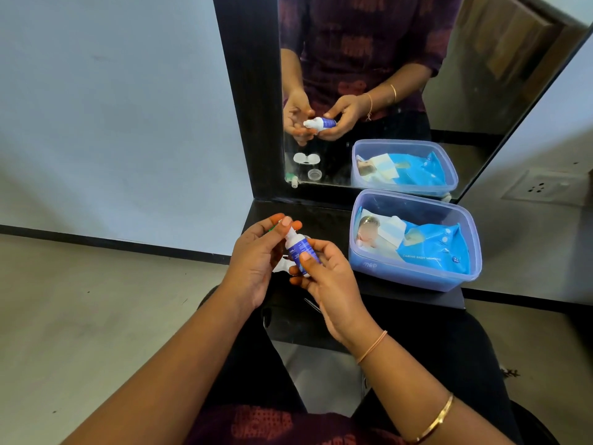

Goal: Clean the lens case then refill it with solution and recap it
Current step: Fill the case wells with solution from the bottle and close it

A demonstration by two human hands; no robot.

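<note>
Head view showed the solution bottle [300, 252], white with a blue label, held tilted above the near edge of the black shelf [324, 220]. The right hand [324, 277] gripped its body, while the left hand [256, 258] pinched its white cap between thumb and fingertips. The lens case [282, 266] lay on the shelf, mostly hidden behind the hands. To the right sat a clear plastic tub [414, 277] holding a blue wipes pack [436, 248], before a mirror [369, 75].
</note>
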